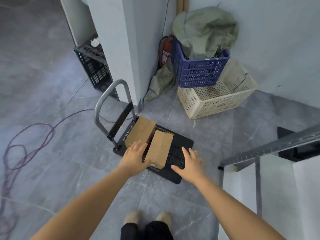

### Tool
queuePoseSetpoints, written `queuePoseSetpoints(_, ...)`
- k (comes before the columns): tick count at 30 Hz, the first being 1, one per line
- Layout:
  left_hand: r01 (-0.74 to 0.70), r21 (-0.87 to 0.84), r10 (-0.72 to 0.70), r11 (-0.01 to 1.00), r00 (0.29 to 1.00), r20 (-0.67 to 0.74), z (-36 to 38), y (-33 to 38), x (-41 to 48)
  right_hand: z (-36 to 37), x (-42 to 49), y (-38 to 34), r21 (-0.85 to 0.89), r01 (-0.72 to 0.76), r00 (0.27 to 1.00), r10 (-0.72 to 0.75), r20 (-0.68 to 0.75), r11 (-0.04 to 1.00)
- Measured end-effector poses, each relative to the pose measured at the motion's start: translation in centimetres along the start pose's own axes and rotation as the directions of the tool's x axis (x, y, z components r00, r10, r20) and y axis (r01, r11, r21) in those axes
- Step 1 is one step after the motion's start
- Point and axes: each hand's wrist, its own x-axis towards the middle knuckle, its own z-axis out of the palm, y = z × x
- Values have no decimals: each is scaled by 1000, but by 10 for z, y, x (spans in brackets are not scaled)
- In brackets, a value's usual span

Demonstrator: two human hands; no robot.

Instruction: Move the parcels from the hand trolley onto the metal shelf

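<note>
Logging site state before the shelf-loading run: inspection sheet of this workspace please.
Surface: grey tiled floor.
Job's things: far parcel and near parcel side by side on the trolley; metal shelf at right.
Clutter: blue crate holding a green sack, on a cream crate; fire extinguisher in the corner; black crate by the pillar.
Hands: left hand open at the near parcel's left side; right hand open over the trolley deck, holding nothing.
Cables: purple cable looped on the floor, left; thin wire up the corner.
Surroundings: pillar, pale walls.
</note>
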Motion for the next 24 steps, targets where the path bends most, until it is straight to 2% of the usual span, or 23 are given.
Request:
queuePoseSetpoints(7,82,60,-87,995,992,93,78,-42,83,84,97,42,-35,-3,998,6,70,999)
queuePoseSetpoints(11,70,27,-73,997,989,132,124,-56,140,130,157,55,-74,8,997,-2,79,997)
queuePoseSetpoints(21,32,55,-40,998,987,156,222,-110,256,212,269,68,47,3,997,-6,71,999)
queuePoseSetpoints(24,60,4,-59,998,981,185,243,-114,274,231,289,71,79,-33,997,27,74,996)
